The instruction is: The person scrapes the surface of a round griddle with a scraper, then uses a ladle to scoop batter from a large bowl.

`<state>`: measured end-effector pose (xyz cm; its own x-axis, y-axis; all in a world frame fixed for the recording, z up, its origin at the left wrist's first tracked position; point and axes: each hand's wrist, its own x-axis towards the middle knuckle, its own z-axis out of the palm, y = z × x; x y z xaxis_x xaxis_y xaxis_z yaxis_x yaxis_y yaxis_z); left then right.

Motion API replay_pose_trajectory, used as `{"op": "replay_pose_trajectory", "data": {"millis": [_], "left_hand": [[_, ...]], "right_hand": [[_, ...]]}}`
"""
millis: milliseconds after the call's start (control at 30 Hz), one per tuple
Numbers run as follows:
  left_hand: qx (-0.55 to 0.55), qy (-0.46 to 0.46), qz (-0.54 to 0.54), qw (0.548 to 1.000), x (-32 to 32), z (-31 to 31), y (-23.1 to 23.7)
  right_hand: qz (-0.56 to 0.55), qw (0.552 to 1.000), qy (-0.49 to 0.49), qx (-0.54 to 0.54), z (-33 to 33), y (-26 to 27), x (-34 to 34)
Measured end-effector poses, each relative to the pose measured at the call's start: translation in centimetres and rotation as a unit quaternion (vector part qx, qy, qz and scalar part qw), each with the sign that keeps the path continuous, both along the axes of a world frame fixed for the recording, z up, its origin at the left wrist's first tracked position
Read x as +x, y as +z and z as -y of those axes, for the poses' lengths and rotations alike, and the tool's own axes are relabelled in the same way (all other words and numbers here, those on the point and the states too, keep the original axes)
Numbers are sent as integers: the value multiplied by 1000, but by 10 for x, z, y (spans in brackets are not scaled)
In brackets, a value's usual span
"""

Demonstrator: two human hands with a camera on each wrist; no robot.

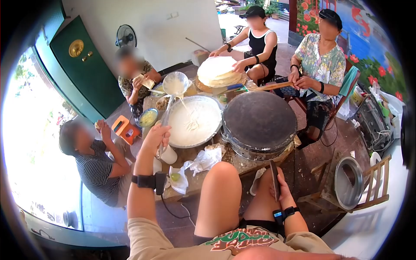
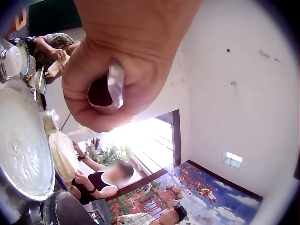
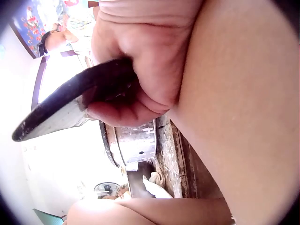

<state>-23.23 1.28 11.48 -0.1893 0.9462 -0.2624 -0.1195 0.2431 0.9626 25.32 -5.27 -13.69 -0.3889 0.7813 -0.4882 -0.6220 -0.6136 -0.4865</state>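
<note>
My left hand (image 1: pixel 157 138) grips a metal ladle (image 1: pixel 175 84) by its long handle, with the bowl raised over the far side of a wide basin (image 1: pixel 219 122) of pale batter (image 1: pixel 184 117). A thin stream of batter runs from the ladle down into the basin. In the left wrist view, my fingers wrap round the hollow end of the handle (image 2: pixel 116 89). My right hand (image 1: pixel 284 190) rests by my right thigh and grips a flat, dark-edged blade-like tool (image 3: pixel 61 105). A round dark griddle (image 1: pixel 259 116) stands right of the basin.
Behind the basin, a person's hands touch a stack of thin pancakes (image 1: pixel 219 71). Another person holds a long wooden stick (image 1: pixel 271 86) beside the griddle. Two people sit at left, near a bowl (image 1: pixel 148 117). Crumpled plastic (image 1: pixel 206 160) lies before the basin; a metal basin (image 1: pixel 349 184) sits on a chair.
</note>
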Motion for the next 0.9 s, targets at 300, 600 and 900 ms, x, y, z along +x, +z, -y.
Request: {"op": "replay_pose_trajectory", "data": {"millis": [300,600,900], "left_hand": [[-14,-68,-228,971,0,5,-29],[-51,-49,-268,961,4,8,-73],[-77,-16,-359,930,11,17,-81]], "right_hand": [[24,999,4,-33,0,0,2],[-7,1000,8,-1,-3,-6,6],[-98,993,51,33,-5,-23,13]]}}
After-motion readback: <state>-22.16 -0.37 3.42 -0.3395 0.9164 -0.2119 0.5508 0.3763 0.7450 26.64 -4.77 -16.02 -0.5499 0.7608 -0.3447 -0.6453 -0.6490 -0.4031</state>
